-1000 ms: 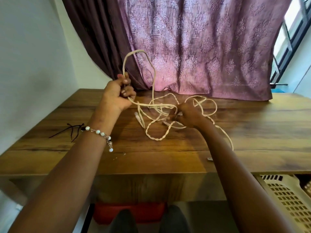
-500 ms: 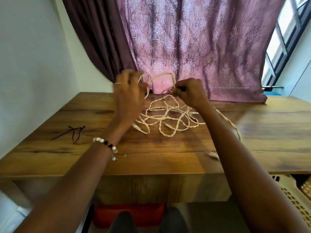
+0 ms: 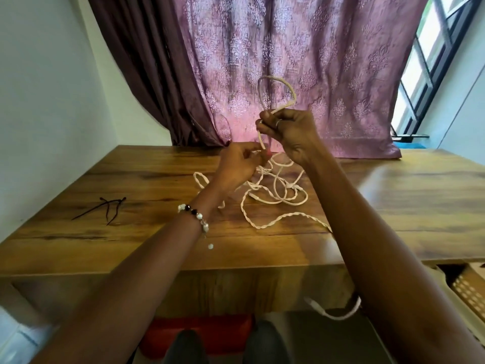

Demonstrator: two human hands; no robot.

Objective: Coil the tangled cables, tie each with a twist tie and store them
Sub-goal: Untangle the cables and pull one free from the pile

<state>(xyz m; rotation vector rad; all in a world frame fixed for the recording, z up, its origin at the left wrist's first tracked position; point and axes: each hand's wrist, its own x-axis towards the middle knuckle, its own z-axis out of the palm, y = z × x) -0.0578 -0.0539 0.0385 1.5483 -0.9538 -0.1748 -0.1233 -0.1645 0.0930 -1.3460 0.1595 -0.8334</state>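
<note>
A tangle of cream braided cables [image 3: 273, 190] lies on the wooden table [image 3: 393, 206] at the middle. My right hand [image 3: 291, 135] is raised above the tangle and grips a strand; a loop of cable [image 3: 278, 93] stands up from its fingers. My left hand [image 3: 238, 166] sits lower and to the left, its fingers pinched on a strand at the top of the tangle. One cable end [image 3: 330, 311] hangs off the table's front edge under my right forearm. Black twist ties [image 3: 105, 208] lie on the table at the left.
A purple curtain [image 3: 288, 61] hangs behind the table. A white wall [image 3: 39, 101] borders the left side. A perforated cream basket [image 3: 467, 292] stands on the floor under the table at the right. Something red [image 3: 196, 334] lies on the floor below.
My right hand has risen with a loop of cable above it. My left hand has dropped down to the tangle. The cable end now dangles lower off the front edge.
</note>
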